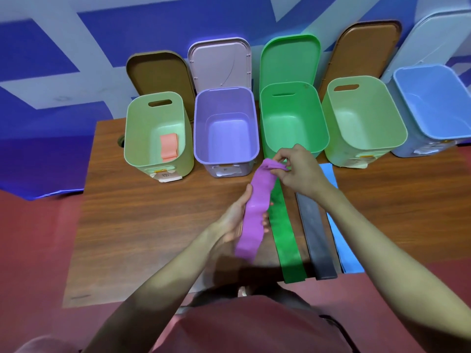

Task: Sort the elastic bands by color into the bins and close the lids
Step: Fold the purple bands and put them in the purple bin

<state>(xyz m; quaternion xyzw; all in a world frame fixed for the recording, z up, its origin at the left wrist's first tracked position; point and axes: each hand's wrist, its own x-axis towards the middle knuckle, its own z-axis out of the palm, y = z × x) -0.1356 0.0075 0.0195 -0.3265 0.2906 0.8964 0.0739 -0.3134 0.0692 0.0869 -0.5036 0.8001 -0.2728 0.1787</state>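
One band is already sorted: a pink band (168,146) lies inside the pale green bin (142,138) at the left of the row. The purple band (254,212) is in hand now, near the centre of the frame and above the table (153,212). The right hand (298,171) pinches its upper end with curled fingers, and the left hand (235,217) supports its middle from the side; how tightly the left fingers grip it, I cannot tell, because the band covers them. I judge it goes next into the purple bin (225,128), which looks empty.

Three bands wait on the table at lower right: green band (285,240), black band (316,235), blue band (344,245). All five lids stand open, so closing is not started.

The right arm covers the upper parts of these bands. The blue bin (433,105) is cut by the right edge of the frame.
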